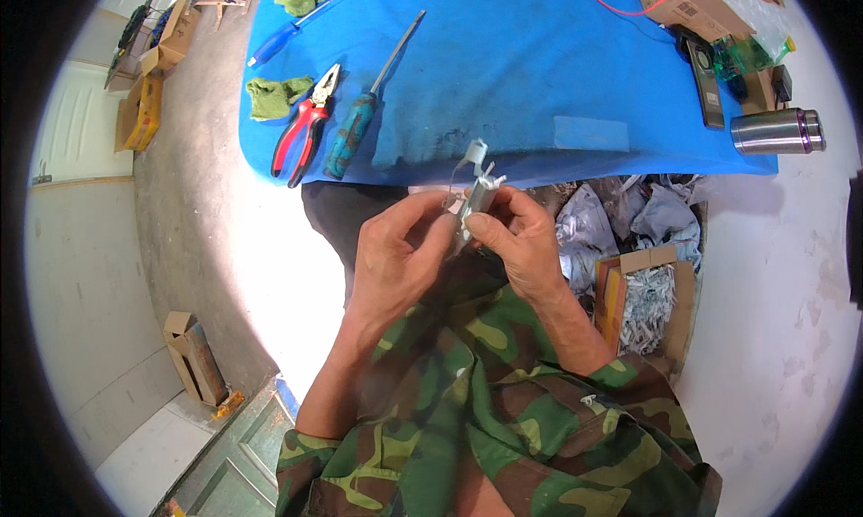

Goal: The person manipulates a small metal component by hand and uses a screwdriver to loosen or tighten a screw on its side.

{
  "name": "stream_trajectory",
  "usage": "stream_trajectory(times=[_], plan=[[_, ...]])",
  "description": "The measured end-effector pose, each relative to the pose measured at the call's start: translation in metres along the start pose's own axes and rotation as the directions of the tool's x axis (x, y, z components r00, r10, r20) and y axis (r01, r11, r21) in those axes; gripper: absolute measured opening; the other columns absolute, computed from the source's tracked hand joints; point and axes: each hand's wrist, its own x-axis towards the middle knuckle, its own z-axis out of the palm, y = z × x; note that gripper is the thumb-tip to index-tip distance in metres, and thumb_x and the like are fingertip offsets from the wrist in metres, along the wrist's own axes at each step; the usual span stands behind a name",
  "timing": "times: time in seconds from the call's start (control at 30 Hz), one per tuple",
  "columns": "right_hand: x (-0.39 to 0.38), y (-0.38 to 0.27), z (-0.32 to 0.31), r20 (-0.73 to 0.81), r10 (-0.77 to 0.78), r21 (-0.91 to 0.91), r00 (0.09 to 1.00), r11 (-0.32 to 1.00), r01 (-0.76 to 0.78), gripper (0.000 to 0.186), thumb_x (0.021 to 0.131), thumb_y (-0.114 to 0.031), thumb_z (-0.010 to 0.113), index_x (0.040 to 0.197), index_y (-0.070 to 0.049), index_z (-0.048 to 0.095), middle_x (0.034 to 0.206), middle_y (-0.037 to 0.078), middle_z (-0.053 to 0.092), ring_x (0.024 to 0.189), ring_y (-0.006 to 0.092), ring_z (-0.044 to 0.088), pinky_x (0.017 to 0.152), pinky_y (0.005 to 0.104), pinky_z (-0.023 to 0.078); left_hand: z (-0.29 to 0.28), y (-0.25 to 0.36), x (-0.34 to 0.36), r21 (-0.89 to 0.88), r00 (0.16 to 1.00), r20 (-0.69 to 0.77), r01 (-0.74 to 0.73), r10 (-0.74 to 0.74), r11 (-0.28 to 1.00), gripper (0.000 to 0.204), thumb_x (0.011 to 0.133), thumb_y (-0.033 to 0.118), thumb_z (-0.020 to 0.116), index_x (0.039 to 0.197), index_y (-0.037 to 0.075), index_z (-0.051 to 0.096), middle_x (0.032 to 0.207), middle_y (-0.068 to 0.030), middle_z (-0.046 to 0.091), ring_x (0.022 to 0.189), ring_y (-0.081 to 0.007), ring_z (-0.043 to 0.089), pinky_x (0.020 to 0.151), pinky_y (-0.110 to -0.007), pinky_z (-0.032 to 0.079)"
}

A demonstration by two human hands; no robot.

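Head view: a pale metal piece (484,195) sits between my hands, apparently mid-work.
My left hand (395,252) pinches its near left edge; my right hand (526,252) pinches its right side, thumb on top. What is finished or left I cannot tell. The piece looks smooth and channel-like, with a folded tab and pronged end. Beyond my left hand, red-and-black pliers (309,127) and a patchy teal screwdriver (353,130) lie unheld on soft blue cloth (503,85).

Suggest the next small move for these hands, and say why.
Perhaps steady the pale part in the right hand: its upper end juts clear of both hands, and the left hand is close beside its lower end, while the pliers lie unheld.
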Motion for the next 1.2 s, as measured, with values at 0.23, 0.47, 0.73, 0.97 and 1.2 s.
stream_trajectory(times=[0.23,0.47,0.73,0.97,1.2], plan=[[-0.002,-0.005,0.009,-0.049,-0.127,-0.19,0.991,0.975,0.115,0.03,0.101,-0.009,0.075,0.128,0.002,0.071,0.113,0.002,0.073,0.097,0.0074,0.065,0.081,0.0234,0.055,0.004,-0.003,-0.011,0.226,0.974,-0.068,-0.195,0.215,0.954,0.023,0.095,0.001,0.073,0.118,-0.002,0.073,0.096,-0.0112,0.076,0.082,-0.0173,0.074,0.071,-0.029,0.058],[-0.005,-0.002,0.01,-0.078,-0.118,-0.261,0.99,0.961,0.094,0.03,0.102,-0.011,0.074,0.128,0.004,0.071,0.109,0.003,0.073,0.096,0.0072,0.065,0.082,0.0233,0.054,0.019,0.002,-0.022,0.397,0.916,-0.1,-0.321,0.388,0.86,0.023,0.09,-0.003,0.073,0.112,0.001,0.07,0.09,-0.0154,0.068,0.078,-0.0355,0.07,0.068,-0.041,0.056],[-0.007,-0.008,0.001,0.061,-0.077,-0.195,0.995,0.977,0.088,0.043,0.11,-0.018,0.061,0.143,0.008,0.058,0.119,0.012,0.072,0.106,0.0174,0.072,0.089,0.0293,0.058,-0.01,-0.016,-0.012,-0.082,0.981,-0.177,0.061,-0.075,0.995,0.021,0.106,0.014,0.066,0.117,-0.002,0.074,0.09,-0.0025,0.073,0.079,-0.0081,0.065,0.07,-0.024,0.052],[-0.002,-0.008,-0.012,0.132,0.031,0.102,0.991,0.994,-0.045,0.048,0.109,-0.021,0.057,0.147,0.007,0.054,0.122,0.013,0.07,0.113,0.023,0.07,0.102,0.0382,0.055,-0.012,-0.014,-0.016,-0.131,0.978,-0.124,0.152,-0.168,0.98,0.022,0.106,0.013,0.066,0.12,-0.003,0.073,0.091,-0.0043,0.073,0.079,-0.0093,0.067,0.069,-0.024,0.053],[-0.005,-0.005,-0.018,0.132,-0.016,-0.057,0.991,0.998,0.024,0.048,0.102,-0.013,0.055,0.145,0.007,0.056,0.121,0.012,0.07,0.116,0.0206,0.067,0.104,0.0373,0.053,-0.017,-0.021,-0.021,-0.211,0.978,-0.125,0.138,-0.166,0.968,0.023,0.105,0.011,0.067,0.123,-0.003,0.072,0.097,-0.0057,0.074,0.082,-0.0111,0.069,0.072,-0.025,0.055]])
